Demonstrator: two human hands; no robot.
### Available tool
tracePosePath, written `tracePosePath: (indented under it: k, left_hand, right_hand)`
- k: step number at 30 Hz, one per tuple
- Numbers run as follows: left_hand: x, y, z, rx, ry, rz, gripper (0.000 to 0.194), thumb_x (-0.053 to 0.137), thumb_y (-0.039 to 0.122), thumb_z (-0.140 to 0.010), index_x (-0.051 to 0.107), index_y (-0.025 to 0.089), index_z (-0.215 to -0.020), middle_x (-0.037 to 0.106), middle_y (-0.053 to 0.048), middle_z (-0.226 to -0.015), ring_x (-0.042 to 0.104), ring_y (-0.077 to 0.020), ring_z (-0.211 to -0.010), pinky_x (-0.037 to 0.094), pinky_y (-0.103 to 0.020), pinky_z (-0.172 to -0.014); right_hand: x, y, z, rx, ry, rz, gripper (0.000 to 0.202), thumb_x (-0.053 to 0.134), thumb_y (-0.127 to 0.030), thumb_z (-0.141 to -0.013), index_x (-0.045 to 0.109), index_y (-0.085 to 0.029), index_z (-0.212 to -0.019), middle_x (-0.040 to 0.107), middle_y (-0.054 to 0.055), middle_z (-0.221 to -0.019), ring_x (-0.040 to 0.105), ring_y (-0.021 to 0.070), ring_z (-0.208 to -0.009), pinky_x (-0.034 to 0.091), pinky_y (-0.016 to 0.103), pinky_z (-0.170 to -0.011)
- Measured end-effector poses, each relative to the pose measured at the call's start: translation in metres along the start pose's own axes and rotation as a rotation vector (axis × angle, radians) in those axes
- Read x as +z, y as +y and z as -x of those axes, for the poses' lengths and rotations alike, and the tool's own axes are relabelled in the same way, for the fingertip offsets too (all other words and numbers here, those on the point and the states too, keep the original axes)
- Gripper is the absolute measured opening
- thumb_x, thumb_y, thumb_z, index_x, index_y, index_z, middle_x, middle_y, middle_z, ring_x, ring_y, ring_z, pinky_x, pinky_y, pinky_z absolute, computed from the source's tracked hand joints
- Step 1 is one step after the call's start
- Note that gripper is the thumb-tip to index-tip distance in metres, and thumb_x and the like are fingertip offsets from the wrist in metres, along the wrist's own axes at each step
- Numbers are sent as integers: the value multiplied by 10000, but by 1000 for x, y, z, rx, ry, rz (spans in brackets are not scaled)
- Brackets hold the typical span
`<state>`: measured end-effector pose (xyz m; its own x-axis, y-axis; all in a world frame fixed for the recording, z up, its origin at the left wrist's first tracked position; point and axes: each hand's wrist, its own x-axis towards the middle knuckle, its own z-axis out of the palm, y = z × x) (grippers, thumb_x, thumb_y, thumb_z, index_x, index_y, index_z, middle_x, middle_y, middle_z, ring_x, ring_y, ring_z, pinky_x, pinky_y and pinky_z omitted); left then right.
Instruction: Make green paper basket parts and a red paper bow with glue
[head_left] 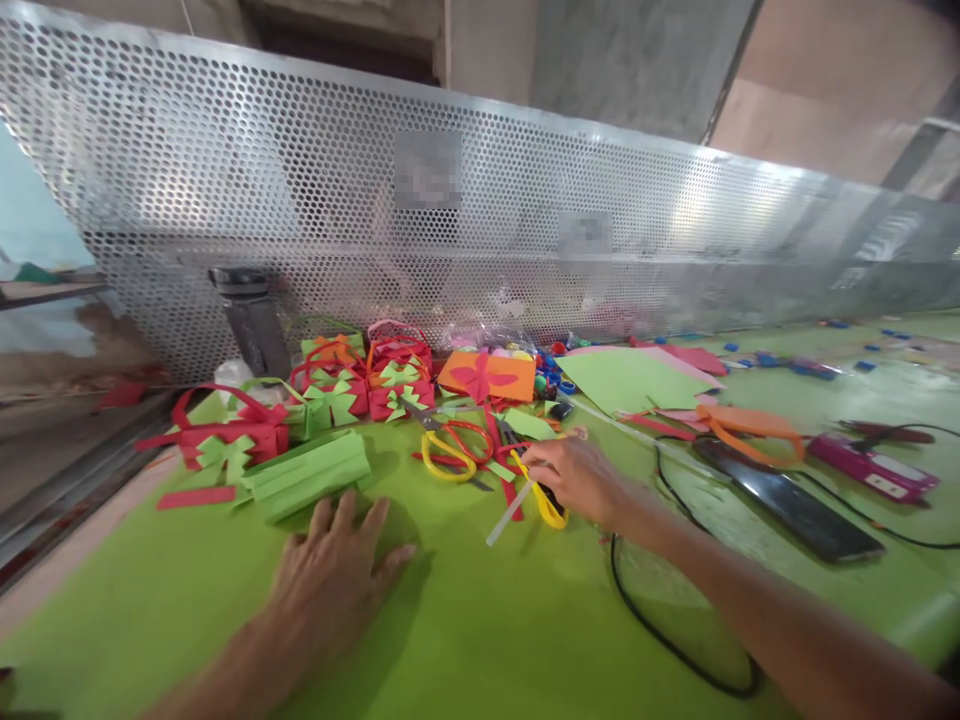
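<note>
My left hand (330, 575) lies over the green tabletop with its fingers spread, just in front of a folded green paper piece (311, 475). My right hand (574, 480) is curled with fingers closed around a black-and-yellow-handled tool (553, 508), whose kind is partly hidden by the fingers. A translucent glue stick (508, 515) slants down to the left beside it. Left of that hand lies a pair of scissors (450, 455) with yellow and orange handles, among red and green paper strips. Several small red paper baskets (244, 435) with green bows stand behind my left hand.
A grey bottle (255, 320) stands at the back left against a perforated metal panel (495, 190). To the right are green paper sheets (637, 378), a black phone (787, 500), a magenta box (870, 467) and a looping black cable (652, 615). An orange paper box (454, 375) sits at the back.
</note>
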<state>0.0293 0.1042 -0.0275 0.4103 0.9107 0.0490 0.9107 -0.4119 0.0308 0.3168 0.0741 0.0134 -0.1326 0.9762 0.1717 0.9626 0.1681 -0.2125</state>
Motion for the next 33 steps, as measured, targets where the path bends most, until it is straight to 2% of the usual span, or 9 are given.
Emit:
tracePosePath:
  k: [6, 10, 14, 18, 22, 24, 27, 30, 33]
  left_hand:
    - [-7, 1, -8, -62, -1, 4, 681, 315, 536, -847, 397, 85, -1351, 343, -252, -1396, 285, -431, -1283, 342, -601, -917]
    - [-7, 5, -7, -76, 18, 7, 662, 339, 529, -848, 429, 85, -1331, 355, -258, -1390, 316, -423, -1270, 340, -593, -924]
    - [-3, 9, -3, -67, 20, 2, 634, 360, 521, -848, 429, 125, -1339, 344, -223, -1415, 293, -414, -1292, 296, -586, -971]
    - [0, 11, 0, -65, 7, -10, 634, 372, 530, -836, 428, 153, -1342, 384, -185, -1407, 302, -396, -1296, 280, -561, -996]
    - [-5, 13, 4, -31, -10, -10, 623, 349, 517, -847, 439, 141, -1336, 433, -187, -1374, 368, -393, -1261, 298, -552, -994]
    - [-9, 14, 5, -12, -21, -6, 612, 354, 496, -851, 445, 126, -1330, 455, -193, -1356, 391, -393, -1247, 308, -555, -993]
    - [-12, 16, 5, -14, -30, -6, 607, 373, 492, -847, 447, 132, -1329, 462, -186, -1355, 388, -385, -1254, 314, -556, -996]
    - [-11, 16, 4, -17, -25, 6, 594, 388, 487, -844, 453, 144, -1324, 459, -176, -1361, 396, -372, -1253, 320, -556, -995]
    - [-6, 15, 5, -13, 8, 48, 595, 410, 497, -831, 480, 140, -1301, 459, -174, -1362, 406, -377, -1244, 324, -566, -990]
  right_hand:
    - [-7, -6, -3, -31, 5, 39, 248, 432, -246, -871, 677, -213, -853, 701, 19, -740, 621, 150, -685, 348, 237, -634]
    - [-16, -3, -30, -94, -12, 93, 263, 446, -225, -857, 638, -218, -1037, 702, 53, -976, 635, 192, -880, 407, 249, -704]
    - [-9, 11, -75, -166, -33, 178, 426, 503, -84, -766, 573, -169, -1178, 526, 122, -1307, 480, 251, -1182, 370, 334, -930]
    - [10, 22, -109, -234, -58, 250, 514, 557, -13, -684, 579, -169, -1174, 361, 126, -1437, 314, 313, -1303, 267, 474, -1026]
    - [24, 24, -126, -299, -62, 277, 392, 596, -68, -740, 616, -202, -1107, 312, 98, -1464, 282, 325, -1317, 235, 514, -1042]
    - [28, 23, -132, -316, -55, 276, 321, 607, -160, -794, 596, -198, -1112, 373, 101, -1418, 370, 301, -1262, 304, 511, -1011]
    - [30, 22, -138, -323, -25, 248, 322, 547, -302, -868, 532, -177, -1165, 514, 88, -1250, 533, 233, -1074, 451, 462, -884]
    - [25, 23, -140, -308, 24, 186, 328, 533, -319, -878, 520, -166, -1167, 552, 80, -1173, 575, 208, -984, 494, 422, -814]
    - [10, 22, -137, -297, 73, 91, 323, 534, -317, -877, 524, -176, -1167, 542, 81, -1197, 567, 213, -1007, 485, 433, -834]
